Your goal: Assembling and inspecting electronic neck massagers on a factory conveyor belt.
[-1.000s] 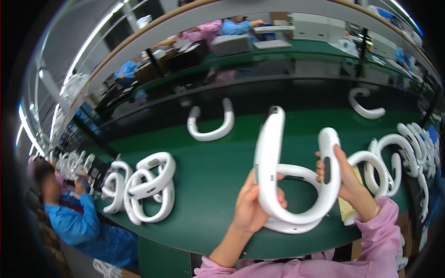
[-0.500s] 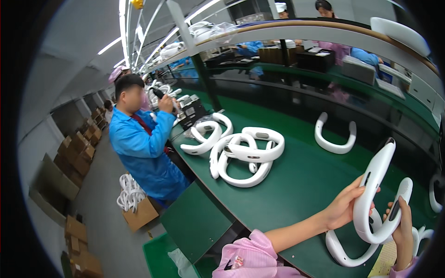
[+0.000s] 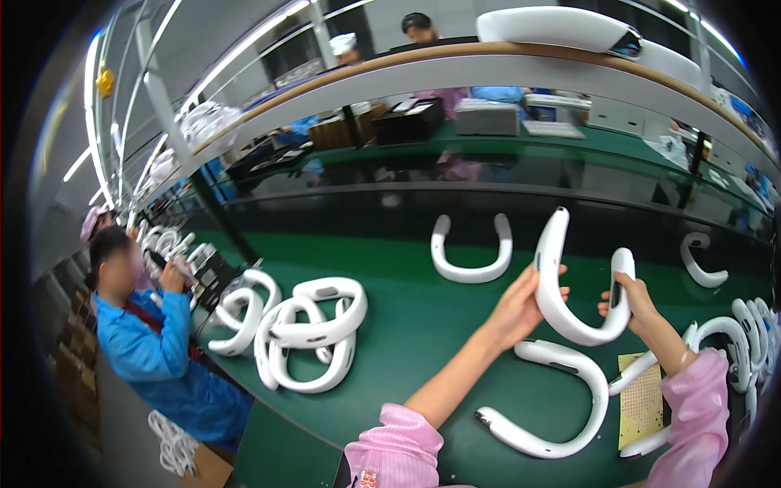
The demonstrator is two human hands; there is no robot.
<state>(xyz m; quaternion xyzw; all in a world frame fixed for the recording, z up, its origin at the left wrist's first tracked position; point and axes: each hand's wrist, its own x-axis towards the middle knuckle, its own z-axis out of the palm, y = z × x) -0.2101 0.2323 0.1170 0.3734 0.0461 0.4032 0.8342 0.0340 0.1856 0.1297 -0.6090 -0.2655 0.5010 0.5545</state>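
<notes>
A white U-shaped neck fan is held up above the green table, its open ends pointing upward. My left hand grips its left arm, fingers wrapped behind it. Around the shorter-looking right arm, near a dark oval patch, my right hand is closed. Just below lies another neck fan on the tabletop, curved open to the left. Beside it, under my right forearm, a yellow perforated board lies partly overlapped by white fan parts.
Several neck fans are piled on the left of the green table. Single ones lie farther back, a U-shaped fan and a fan at right. More fans crowd the right edge. A co-worker in blue stands at left.
My view has swung to the right, so the table and the co-worker appear farther left. Both hands keep hold of the neck fan, now seen more upright.
</notes>
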